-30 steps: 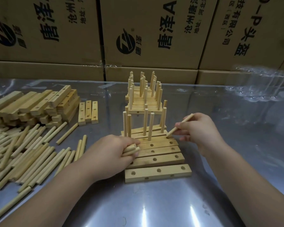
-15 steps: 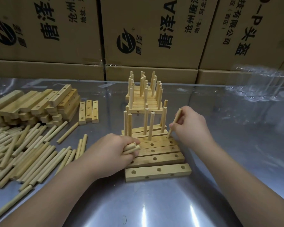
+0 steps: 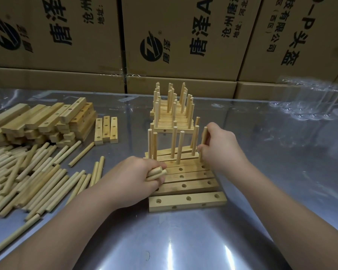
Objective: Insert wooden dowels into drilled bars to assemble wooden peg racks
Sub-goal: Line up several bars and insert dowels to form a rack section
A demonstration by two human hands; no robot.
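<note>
Several drilled bars (image 3: 187, 201) lie side by side in front of me on the metal table. The two farthest bars (image 3: 176, 155) have upright dowels standing in them. My right hand (image 3: 218, 148) grips a dowel (image 3: 204, 136) almost upright at the right end of the row; its lower end is hidden by my fingers. My left hand (image 3: 137, 176) rests at the left end of the bars and holds a small bundle of dowels (image 3: 156, 173), their ends poking out toward the right.
Finished peg racks (image 3: 173, 110) are stacked just behind the bars. A heap of loose dowels (image 3: 27, 172) and a pile of drilled bars (image 3: 43, 121) fill the left side. Three short bars (image 3: 105, 130) lie beside the pile. Cardboard boxes (image 3: 183, 36) wall off the back.
My right hand has swung its dowel from slanted to nearly upright and brought it down over the right end of the bars. My left hand has stayed put.
</note>
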